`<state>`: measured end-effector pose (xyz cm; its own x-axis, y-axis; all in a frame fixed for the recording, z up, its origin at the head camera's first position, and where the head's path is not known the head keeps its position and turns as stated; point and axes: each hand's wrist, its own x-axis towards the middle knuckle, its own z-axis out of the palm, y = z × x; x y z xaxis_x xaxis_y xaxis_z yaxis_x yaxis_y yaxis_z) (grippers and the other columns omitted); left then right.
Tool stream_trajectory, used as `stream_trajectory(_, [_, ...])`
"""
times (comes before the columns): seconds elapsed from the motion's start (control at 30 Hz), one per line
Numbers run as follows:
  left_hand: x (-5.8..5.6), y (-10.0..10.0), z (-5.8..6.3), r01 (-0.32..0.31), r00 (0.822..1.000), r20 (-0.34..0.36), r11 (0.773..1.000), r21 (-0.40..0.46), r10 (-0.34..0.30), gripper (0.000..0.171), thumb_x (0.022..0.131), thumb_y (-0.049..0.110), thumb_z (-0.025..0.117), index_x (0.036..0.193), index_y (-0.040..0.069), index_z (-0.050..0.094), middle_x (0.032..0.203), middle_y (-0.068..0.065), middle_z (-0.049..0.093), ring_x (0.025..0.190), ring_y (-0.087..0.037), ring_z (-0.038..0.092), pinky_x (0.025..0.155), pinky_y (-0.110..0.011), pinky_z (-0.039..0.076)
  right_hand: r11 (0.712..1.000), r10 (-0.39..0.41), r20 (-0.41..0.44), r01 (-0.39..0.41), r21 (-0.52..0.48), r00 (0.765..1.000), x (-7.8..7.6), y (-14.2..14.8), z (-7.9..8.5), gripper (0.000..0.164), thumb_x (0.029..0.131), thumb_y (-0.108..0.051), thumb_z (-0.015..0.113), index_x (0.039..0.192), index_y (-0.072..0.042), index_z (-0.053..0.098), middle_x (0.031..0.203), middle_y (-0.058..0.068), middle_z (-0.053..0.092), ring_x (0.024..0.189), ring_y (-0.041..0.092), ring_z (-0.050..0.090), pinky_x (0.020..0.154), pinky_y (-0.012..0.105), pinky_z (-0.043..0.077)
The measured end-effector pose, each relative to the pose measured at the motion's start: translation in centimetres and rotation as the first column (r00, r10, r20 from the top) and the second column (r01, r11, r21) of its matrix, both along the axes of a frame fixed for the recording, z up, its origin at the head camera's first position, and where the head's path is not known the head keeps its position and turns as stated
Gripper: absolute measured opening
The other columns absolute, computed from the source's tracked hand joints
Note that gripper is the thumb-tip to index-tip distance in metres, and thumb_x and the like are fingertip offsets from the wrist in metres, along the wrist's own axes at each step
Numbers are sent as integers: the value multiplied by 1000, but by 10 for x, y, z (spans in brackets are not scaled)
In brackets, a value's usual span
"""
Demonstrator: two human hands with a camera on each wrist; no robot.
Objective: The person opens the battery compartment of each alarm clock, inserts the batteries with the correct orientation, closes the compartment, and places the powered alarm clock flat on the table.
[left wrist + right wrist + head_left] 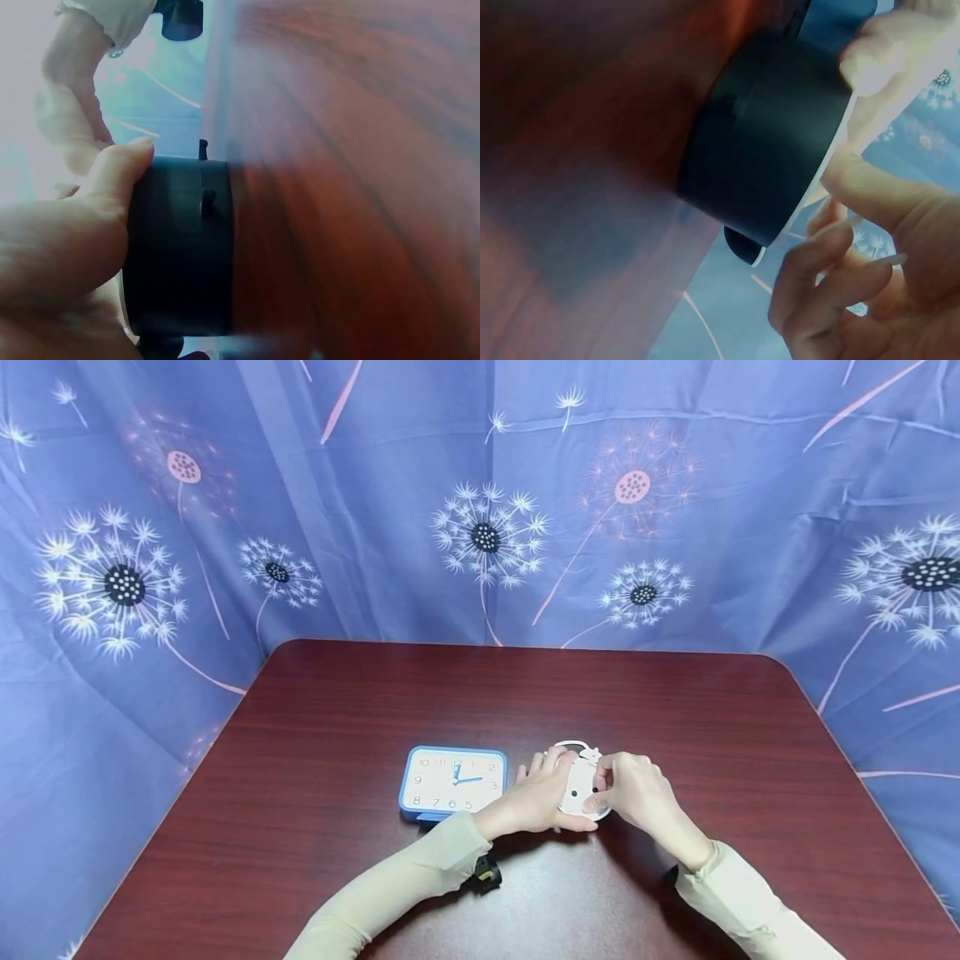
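A white cat-faced piece (pixel 577 783) with black eyes and a bow lies face up on the table. Both wrist views show its thick, round side wall (pixel 180 247) as dark, with a pale rim and small dark feet. My left hand (pixel 536 797) holds it from the left, thumb along the near edge and fingers at the far side. My right hand (pixel 641 793) is bent over its right part, thumb and forefinger at the face. In the right wrist view one of my right fingers (pixel 855 184) meets the rim and the others are curled; anything between them is hidden.
A blue-framed alarm clock (pixel 453 781) with a white dial stands just left of my left hand. A white cord (pixel 573 743) loops behind the cat-faced piece. The dark red table (pixel 360 710) meets a blue dandelion-print curtain (pixel 375 527) at the back and sides.
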<state>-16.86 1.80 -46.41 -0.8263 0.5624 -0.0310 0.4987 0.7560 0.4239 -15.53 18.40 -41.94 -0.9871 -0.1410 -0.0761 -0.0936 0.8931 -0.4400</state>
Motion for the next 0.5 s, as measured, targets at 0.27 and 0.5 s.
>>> stream_trajectory(0.27, [-5, -5, 8, 38, 987, 156, 999, 26, -41, 78, 89, 57, 57, 147, 16, 27, 152, -3, 26, 129, -25, 34, 91, -39, 37, 997, 33, 128, -41, 64, 991, -12, 1, 5, 38, 60, -28, 88, 58, -16, 51, 59, -2, 50, 60, 20, 50, 52, 32, 36])
stream_trajectory(0.5, [-12, -10, 14, 79, 969, 234, 996, 27, -83, 53, 101, 28, 42, 150, 16, 25, 154, -4, 21, 136, -24, 30, 95, -39, 34, 993, 58, 176, -75, 87, 983, -21, 3, 5, 41, 58, -28, 90, 57, -16, 52, 60, -1, 51, 63, 21, 50, 55, 31, 37])
